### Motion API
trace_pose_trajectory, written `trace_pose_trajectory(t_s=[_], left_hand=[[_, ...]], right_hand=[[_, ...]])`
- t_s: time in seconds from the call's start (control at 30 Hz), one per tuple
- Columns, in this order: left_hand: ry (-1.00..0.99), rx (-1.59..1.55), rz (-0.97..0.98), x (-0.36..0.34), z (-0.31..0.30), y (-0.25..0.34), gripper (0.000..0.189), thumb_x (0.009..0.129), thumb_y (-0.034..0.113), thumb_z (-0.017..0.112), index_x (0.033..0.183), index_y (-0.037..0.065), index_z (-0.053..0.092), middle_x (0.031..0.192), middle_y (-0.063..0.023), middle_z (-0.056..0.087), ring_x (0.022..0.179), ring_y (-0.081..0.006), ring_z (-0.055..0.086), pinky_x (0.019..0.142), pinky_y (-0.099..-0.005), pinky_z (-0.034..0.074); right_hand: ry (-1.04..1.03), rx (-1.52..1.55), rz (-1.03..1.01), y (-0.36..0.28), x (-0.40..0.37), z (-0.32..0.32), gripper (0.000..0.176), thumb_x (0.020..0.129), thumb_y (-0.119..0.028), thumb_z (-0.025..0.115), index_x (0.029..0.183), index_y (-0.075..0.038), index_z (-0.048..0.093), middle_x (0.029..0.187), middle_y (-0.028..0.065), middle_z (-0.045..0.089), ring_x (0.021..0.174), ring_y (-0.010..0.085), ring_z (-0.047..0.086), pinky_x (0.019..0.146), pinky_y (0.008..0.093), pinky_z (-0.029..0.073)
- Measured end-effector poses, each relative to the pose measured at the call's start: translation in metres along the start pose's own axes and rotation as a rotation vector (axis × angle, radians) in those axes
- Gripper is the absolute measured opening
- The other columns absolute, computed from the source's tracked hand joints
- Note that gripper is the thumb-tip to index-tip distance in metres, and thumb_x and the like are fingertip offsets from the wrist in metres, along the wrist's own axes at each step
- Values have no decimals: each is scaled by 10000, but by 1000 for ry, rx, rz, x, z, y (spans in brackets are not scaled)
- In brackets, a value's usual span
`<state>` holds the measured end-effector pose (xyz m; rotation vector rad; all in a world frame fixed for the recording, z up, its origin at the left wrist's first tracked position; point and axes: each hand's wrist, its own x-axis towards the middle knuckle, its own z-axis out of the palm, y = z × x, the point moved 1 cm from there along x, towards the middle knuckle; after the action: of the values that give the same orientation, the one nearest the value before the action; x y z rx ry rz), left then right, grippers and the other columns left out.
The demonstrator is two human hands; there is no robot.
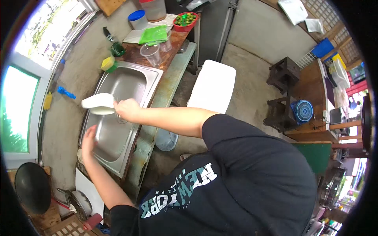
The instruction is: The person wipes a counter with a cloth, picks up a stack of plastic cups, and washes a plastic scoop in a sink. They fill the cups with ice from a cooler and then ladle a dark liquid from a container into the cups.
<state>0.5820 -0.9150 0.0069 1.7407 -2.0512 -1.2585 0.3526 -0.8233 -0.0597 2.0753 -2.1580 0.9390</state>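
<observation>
A white bowl-like dish, tilted, is over the upper part of the steel sink. My right hand grips its near edge, with the fingers closed round the rim. My left hand is above the sink's left edge, its fingers apart and nothing in them. The two hands do not touch. Part of the drain shows below my right hand. At the sink's far corner stand a yellow sponge and a green bottle.
Clear plastic cups, a green cloth and a red bowl of small green fruits stand on the wooden counter. A white lidded box is beside it. A pot and a black pan are at the lower left.
</observation>
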Motion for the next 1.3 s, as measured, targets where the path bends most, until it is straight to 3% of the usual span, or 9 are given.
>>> trace_pose_trajectory(t_s=[0.2,0.3,0.43,0.6,0.77,0.9,1.0,1.03,1.3], left_hand=[[-41,-627,451,-36,-37,26,534,912,496,461,1320,152,486,1417,-75,381,1277,-230,383,994,-439,334],[643,874,-560,-34,29,50,443,907,428,492,1280,191,519,1426,-103,342,1331,-273,311,1019,-474,314],[1203,878,513,-56,110,24,328,784,210,614,1107,157,601,1242,-155,442,1229,-334,368,1014,-477,316],[638,538,421,-69,335,6,284,660,19,576,933,75,630,1026,-194,532,1004,-350,497,911,-446,383],[-36,14,-323,-25,598,-75,403,719,192,691,1083,44,596,1028,-178,631,947,-319,595,830,-396,468],[-48,-183,-496,-33,727,-47,577,805,222,631,1283,-37,438,1271,-229,504,1163,-337,502,951,-414,410],[153,-625,-1123,-20,839,-108,755,816,421,622,1357,-33,356,1413,-224,356,1258,-392,391,943,-557,365],[-131,-776,-1050,-15,874,-148,647,901,440,498,1345,-11,365,1364,-176,409,1180,-389,431,881,-596,399],[261,-1398,-917,-4,955,-132,544,833,551,533,1080,66,524,1024,-112,535,869,-250,522,756,-465,433]], right_hand=[[-182,207,40,43,-37,-38,254,754,-171,596,970,-39,605,774,151,656,708,323,652,617,429,521],[-218,279,98,96,-107,-94,232,725,-206,610,925,-90,625,778,144,657,742,323,652,626,449,517],[-262,350,346,222,-241,-163,363,744,-299,635,1030,-79,602,886,173,656,830,343,637,746,431,512],[-352,131,850,414,-450,-213,492,762,-318,648,1145,-19,574,929,239,642,894,388,615,791,453,489],[-451,41,1202,535,-614,-240,343,735,-251,634,911,44,632,838,257,634,857,403,616,751,442,470],[-424,65,1254,587,-698,-240,301,722,-228,636,857,41,632,770,223,638,756,364,631,678,415,476],[-359,276,1484,598,-714,-231,209,741,-172,649,814,19,605,651,108,593,552,233,569,521,349,442],[-314,368,1596,602,-715,-232,185,749,-159,651,786,13,593,606,67,567,480,184,535,463,322,420],[-155,526,1770,619,-749,-219,131,762,-130,644,741,-30,561,540,-9,469,414,94,424,391,264,334]])
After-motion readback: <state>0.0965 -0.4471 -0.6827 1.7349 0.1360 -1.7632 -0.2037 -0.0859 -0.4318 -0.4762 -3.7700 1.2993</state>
